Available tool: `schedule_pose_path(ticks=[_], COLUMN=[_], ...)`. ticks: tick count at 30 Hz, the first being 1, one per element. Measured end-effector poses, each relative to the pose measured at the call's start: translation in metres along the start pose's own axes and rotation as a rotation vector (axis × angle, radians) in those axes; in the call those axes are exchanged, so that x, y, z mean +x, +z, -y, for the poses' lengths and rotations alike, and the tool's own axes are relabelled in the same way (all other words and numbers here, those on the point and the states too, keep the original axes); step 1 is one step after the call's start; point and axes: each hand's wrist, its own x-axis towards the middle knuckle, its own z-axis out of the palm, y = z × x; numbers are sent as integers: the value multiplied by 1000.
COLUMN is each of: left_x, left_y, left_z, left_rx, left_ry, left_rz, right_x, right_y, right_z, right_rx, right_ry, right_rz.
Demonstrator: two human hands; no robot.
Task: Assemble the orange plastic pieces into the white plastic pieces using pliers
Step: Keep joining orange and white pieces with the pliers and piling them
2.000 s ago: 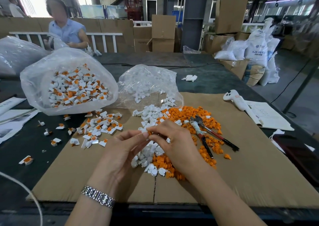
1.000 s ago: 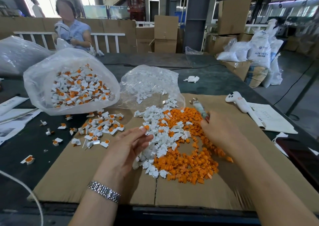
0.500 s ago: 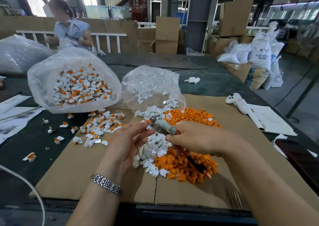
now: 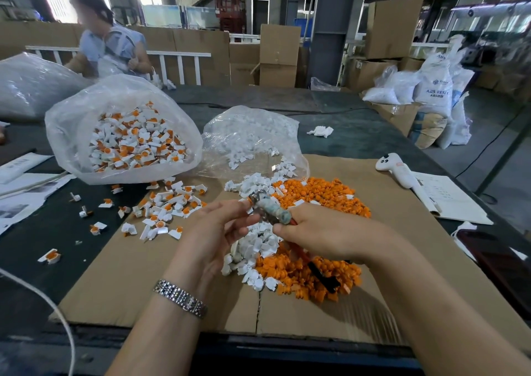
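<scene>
The right hand (image 4: 324,236) grips the pliers (image 4: 270,213) with its fingers curled around the red-and-black handles, and the tool's nose points up and to the left toward the left hand (image 4: 218,232). The left hand pinches a small piece with an orange tip (image 4: 247,201) between thumb and fingertips, right at the pliers' nose; whether that piece is already seated between the jaws cannot be told, as the nose is partly hidden. Both hands hover above the mixed pile of loose white plastic pieces (image 4: 255,246) and orange plastic pieces (image 4: 324,193) heaped mid-way across the cardboard sheet (image 4: 402,260) that covers the near part of the bench (image 4: 344,134). Finished assemblies (image 4: 169,206) lie scattered toward the left edge of the cardboard, and more fill the open plastic bag (image 4: 120,134) toward the far left of the bench. The step in hand appears to be pressing one orange insert into its white housing. To do this well, align the insert squarely with its socket, keep the left fingertips clear of the jaws, and squeeze the handles evenly until the insert sits flush; a skewed squeeze would likely crack the housing or eject the piece.
</scene>
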Motion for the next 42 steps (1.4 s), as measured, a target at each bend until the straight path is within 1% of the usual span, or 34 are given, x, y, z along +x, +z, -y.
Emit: schedule_pose_path(ticks=[3, 8, 12, 17, 19, 22, 25, 27, 30, 31, 33, 35, 37, 38, 39, 40, 42], left_x=[-1, -1, -1, -2, -2, -4, -5, -4, -2, -2, 0, 5, 8, 9, 10, 11, 11], left_y=[1, -2, -5, -10, -10, -9, -10, -12, -21, -25, -38, -53, -64, -67, -68, -69, -64], left_z=[-2, -2, -3, -2, -4, -6, -5, -4, -3, -3, -6, -12, -16, -16, -14, -12, -4], left_rx=[5, -47, -39, -61, -57, 10, 48, 62, 150, 194, 332, 429, 491, 581, 690, 784, 935], left_ry=[-10, -43, -56, -69, -45, 3, 22, 31, 70, 88, 146, 221, 287, 319, 342, 353, 347], left_rz=[12, 20, 28, 44, 38, 23, 15, 9, -61, -104, -244, -403, -517, -537, -515, -460, -290], right_x=[-1, 10, 15, 12, 9, 2, 1, 2, 11, 15, 24, 33, 39, 40, 42, 44, 46], right_y=[0, 16, 24, 16, 12, 2, -2, -4, -7, -8, -5, -1, 4, 6, 9, 12, 18], right_z=[1, 2, -1, -3, -5, -7, -10, -13, -25, -31, -47, -65, -81, -88, -93, -97, -102], right_rx=[-12, -15, -22, 22, 126, 271, 261, 210, 38, -38, -186, -255, -287, -310, -335, -360, -426], right_ry=[-16, 11, 24, 14, 19, 38, 42, 60, 104, 129, 209, 305, 406, 453, 488, 510, 528], right_rz=[-17, -115, -176, -115, -46, 56, 72, 32, -120, -186, -328, -450, -502, -507, -505, -506, -529])
